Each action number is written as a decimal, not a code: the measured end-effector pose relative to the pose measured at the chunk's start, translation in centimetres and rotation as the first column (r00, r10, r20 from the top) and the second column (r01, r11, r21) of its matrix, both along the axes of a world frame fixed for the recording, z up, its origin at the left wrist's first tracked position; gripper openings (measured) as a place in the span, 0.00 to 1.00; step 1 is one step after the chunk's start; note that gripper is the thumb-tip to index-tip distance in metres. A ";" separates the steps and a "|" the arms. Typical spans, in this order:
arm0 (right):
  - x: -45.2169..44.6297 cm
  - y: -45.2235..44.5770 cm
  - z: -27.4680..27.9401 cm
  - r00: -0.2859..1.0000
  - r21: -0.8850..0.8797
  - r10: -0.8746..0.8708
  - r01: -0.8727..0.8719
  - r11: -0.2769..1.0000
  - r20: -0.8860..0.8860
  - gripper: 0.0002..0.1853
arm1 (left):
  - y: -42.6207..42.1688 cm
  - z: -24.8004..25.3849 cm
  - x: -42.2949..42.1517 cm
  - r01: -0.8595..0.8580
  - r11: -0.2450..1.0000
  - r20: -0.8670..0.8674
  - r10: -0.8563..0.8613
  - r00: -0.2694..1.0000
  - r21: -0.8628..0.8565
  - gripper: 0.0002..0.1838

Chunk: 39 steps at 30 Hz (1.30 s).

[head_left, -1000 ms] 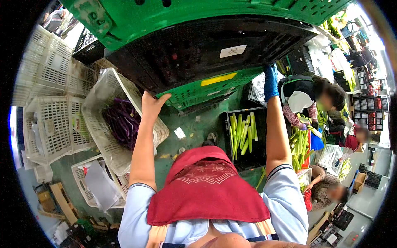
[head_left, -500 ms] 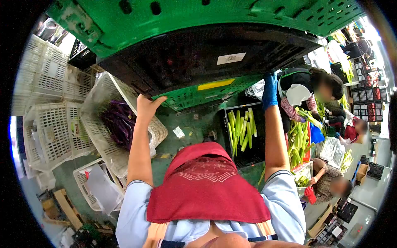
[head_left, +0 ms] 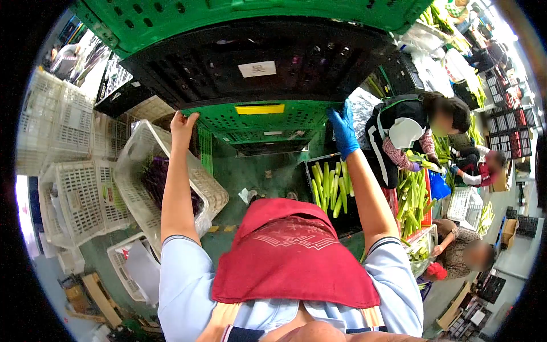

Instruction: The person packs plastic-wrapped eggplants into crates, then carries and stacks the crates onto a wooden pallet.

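Green crate [head_left: 219, 121], yellow label [head_left: 259, 109] on front, directly under black crate [head_left: 188, 71]. Bare left hand [head_left: 182, 129] at green crate's left end, fingers bent; blue-gloved right hand [head_left: 343, 131] at its right end. Whether either clamps on it, cannot tell. White crate [head_left: 208, 185] lower left of it, green stalks [head_left: 327, 185] lower right.

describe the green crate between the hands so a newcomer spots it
Find the crate stack at top middle. Below its white-labelled black crate, between the bare left hand and blue-gloved right hand, sits the green crate. Its wide yellow strip sets it apart.
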State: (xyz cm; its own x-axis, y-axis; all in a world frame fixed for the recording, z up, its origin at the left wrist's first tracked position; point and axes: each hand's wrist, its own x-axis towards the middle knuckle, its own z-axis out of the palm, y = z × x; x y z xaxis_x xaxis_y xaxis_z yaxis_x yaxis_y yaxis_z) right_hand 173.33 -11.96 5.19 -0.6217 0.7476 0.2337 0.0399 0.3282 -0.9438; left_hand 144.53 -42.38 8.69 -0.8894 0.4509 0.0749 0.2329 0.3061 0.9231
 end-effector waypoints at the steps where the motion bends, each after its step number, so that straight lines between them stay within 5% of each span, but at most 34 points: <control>1: -0.3 -0.3 0.9 1.000 0.023 -0.007 0.007 1.000 -0.006 0.33 | 1.0 1.5 0.7 -0.011 1.000 0.019 0.011 1.000 0.006 0.12; 4: -1.4 -0.3 0.8 0.997 0.108 -0.075 0.078 0.991 -0.032 0.28 | 2.5 -1.6 -2.9 0.029 0.969 0.051 -0.043 0.998 0.246 0.10; 13: -4.5 -1.7 2.3 0.972 -0.118 -0.105 0.081 0.990 -0.209 0.22 | 6.7 -2.6 -9.9 0.097 0.985 0.033 -0.102 0.994 0.143 0.13; 16: -5.1 -2.3 2.0 0.968 -0.156 -0.158 0.128 0.979 -0.193 0.24 | 8.5 -3.8 -12.6 0.255 0.892 -0.004 -0.273 0.962 0.374 0.13; 20: -5.1 -4.3 2.1 0.959 -0.171 -0.264 0.244 0.955 -0.104 0.32 | 10.2 -4.5 -14.9 0.104 0.975 0.025 -0.111 0.994 0.194 0.19; 23: -4.9 -5.6 1.3 0.948 -0.208 -0.303 0.278 0.938 -0.095 0.34 | 11.8 -3.5 -15.5 0.265 0.909 0.030 -0.290 0.957 0.322 0.14; 25: -4.6 -7.2 1.5 0.962 -0.040 -0.273 0.271 0.962 -0.028 0.35 | 12.9 -3.5 -16.2 0.285 0.902 -0.007 -0.299 0.954 0.324 0.11; 27: -5.0 -8.7 0.9 0.919 -0.140 -0.388 0.376 0.916 -0.067 0.37 | 13.6 -3.6 -16.8 0.349 0.892 -0.020 -0.358 0.933 0.289 0.11; 31: -4.3 -9.4 2.9 0.935 -0.382 -0.311 0.227 0.896 -0.173 0.40 | 14.4 -5.8 -18.2 0.402 0.859 -0.079 -0.398 0.914 0.316 0.13; 35: -4.1 -10.1 0.3 0.942 -0.278 -0.331 0.306 0.910 -0.046 0.42 | 12.1 -5.2 -17.1 0.357 0.895 -0.109 -0.340 0.934 0.266 0.15; 39: -3.4 -12.1 0.7 0.954 -0.191 -0.278 0.254 0.948 -0.111 0.42 | 8.9 -6.4 -17.0 0.354 0.899 -0.094 -0.342 0.935 0.256 0.15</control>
State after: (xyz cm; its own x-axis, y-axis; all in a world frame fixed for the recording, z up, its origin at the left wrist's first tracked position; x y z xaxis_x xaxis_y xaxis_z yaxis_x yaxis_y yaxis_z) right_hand 169.93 -24.04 5.92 -0.3660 0.9178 0.1540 -0.0281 0.1545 -0.9876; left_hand 127.53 -33.43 2.33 -0.6721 0.6889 0.2716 0.3237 -0.0566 0.9445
